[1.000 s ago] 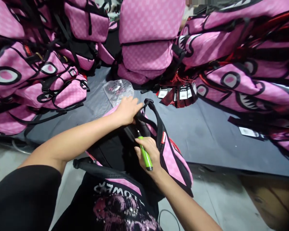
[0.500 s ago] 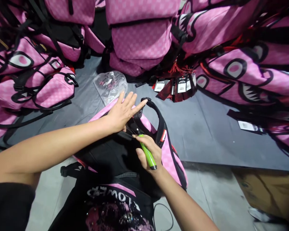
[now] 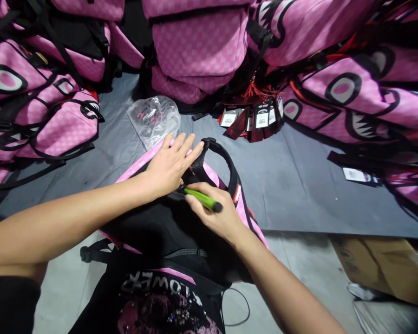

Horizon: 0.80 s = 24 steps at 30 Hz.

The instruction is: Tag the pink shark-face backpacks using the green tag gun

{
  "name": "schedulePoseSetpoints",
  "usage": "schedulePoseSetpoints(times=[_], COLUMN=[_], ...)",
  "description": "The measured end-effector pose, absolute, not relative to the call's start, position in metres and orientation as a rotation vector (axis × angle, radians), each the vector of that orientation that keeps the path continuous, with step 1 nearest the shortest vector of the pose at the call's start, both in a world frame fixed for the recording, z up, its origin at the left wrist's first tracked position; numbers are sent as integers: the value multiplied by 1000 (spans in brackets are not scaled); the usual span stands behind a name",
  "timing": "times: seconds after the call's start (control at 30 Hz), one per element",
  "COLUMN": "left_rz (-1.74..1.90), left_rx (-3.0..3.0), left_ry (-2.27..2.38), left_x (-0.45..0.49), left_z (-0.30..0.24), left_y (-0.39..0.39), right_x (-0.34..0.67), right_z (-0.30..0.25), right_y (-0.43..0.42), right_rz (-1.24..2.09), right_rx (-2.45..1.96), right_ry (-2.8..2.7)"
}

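Observation:
A pink and black backpack [image 3: 142, 222] lies on the table edge and against my body, its black back side facing up. My left hand [image 3: 169, 164] rests on its upper part, fingers stretched out; the thumb is mostly hidden. Close beside it, my right hand [image 3: 212, 208] is closed around a slim green pen-like tool [image 3: 202, 199] with a black end. The tool's tip points at the black fabric near my left thumb, and I cannot tell whether it touches. A black shoulder strap [image 3: 230, 162] loops up to the right of both hands.
A crumpled clear plastic bag [image 3: 155, 118] lies just beyond the backpack. Black and red hang tags [image 3: 256, 120] with white labels sit in a bunch on the grey table [image 3: 299, 185]. Pink bags [image 3: 198, 46] are piled along the back and both sides. A cardboard box [image 3: 379, 269] stands below right.
My right hand has turned and moved slightly up, bringing the green tool to a flatter angle with its tip nearer my left thumb. The view has shifted a little.

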<state>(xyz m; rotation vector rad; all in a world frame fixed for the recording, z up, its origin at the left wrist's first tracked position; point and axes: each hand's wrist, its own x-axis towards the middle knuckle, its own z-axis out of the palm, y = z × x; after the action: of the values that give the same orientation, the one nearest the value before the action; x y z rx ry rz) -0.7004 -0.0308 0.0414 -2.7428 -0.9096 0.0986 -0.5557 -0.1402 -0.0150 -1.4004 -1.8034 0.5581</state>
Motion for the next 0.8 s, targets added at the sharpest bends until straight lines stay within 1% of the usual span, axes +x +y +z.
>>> schedulePoseSetpoints(times=[0.1,0.17,0.27,0.43,0.57,0.8], left_rz=[96,87,99,181,176,183], left_rx=[-2733,-2717,-2693,-2674,-2674,-2706], left_ry=[-969,-1011,-1052,-1054,-1035,-1044], left_x=[-701,-700,-699,-697,-698,-699], left_z=[40,38,38,40,43,43], left_y=[-32,-33,-33,-31,-31,-31], right_x=[-550,-545,-539,-541,-542,-543], right_z=[-3,-3,-8,-10,-7,-1], right_y=[-131,-131,-136,-138,-137,-134], right_rz=[551,480,416,528,659,749], right_rx=[-1465,-1507,-1449,-1371,-1267,-1296], right_ry=[-1996,-2002,-1988,-1919,-1894,-1895])
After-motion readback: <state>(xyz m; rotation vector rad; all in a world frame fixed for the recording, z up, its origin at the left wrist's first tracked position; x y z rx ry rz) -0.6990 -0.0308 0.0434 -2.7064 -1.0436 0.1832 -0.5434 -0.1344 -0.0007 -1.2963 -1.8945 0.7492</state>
